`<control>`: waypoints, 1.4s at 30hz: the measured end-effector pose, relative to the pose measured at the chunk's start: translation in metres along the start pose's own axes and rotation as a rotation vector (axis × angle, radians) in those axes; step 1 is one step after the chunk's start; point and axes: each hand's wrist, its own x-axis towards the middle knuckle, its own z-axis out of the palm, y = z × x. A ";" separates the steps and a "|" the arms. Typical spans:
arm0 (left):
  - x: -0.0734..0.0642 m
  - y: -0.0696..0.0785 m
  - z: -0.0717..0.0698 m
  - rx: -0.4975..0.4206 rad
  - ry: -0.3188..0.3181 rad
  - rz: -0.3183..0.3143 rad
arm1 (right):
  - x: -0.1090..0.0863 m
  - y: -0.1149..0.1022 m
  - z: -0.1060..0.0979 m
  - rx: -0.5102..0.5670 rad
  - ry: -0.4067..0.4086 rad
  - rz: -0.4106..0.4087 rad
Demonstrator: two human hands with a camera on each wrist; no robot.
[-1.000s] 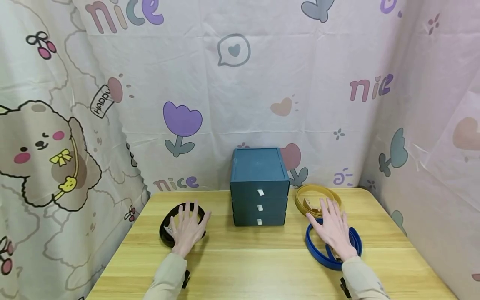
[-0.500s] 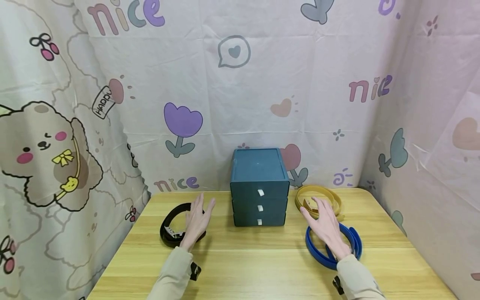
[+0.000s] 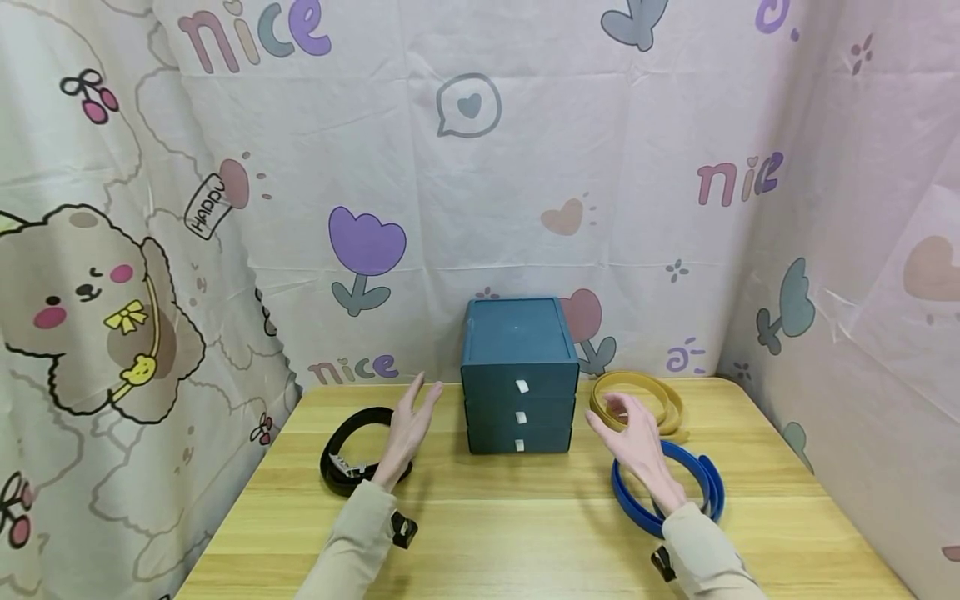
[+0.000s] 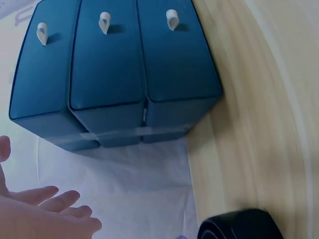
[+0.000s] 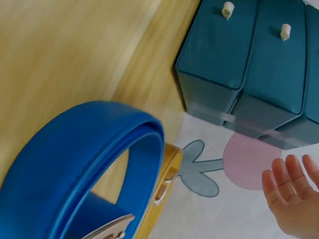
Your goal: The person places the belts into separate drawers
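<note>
Between my two hands, farther back on the table, stands a dark blue three-drawer box with small white pull tabs. My left hand hovers right of a coiled black belt, fingers loosely extended and holding nothing. On the other side my right hand is in the air over a coiled blue belt, its fingers relaxed and bent a little. Behind that hand lies a coiled yellow belt, partly covered by it in the head view. The right wrist view shows the blue belt close up, with the box's drawers beyond.
The light wooden table carries the box near its back edge. A printed cloth hangs behind and at both sides. Black wrist straps show at the cuffs of the sleeves.
Both hands have moved inward, toward the box. The left hand has turned from palm-down over the black belt to edge-on beside it. The belts and box stay where they were.
</note>
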 end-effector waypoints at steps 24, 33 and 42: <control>0.015 0.038 0.019 -0.264 0.024 0.102 | 0.007 -0.042 0.015 0.317 -0.079 0.069; 0.021 0.047 0.021 -0.276 0.009 0.096 | 0.008 -0.054 0.021 0.366 -0.107 0.058; 0.027 0.057 0.021 -0.256 -0.011 0.089 | 0.013 -0.071 0.029 0.362 -0.148 0.045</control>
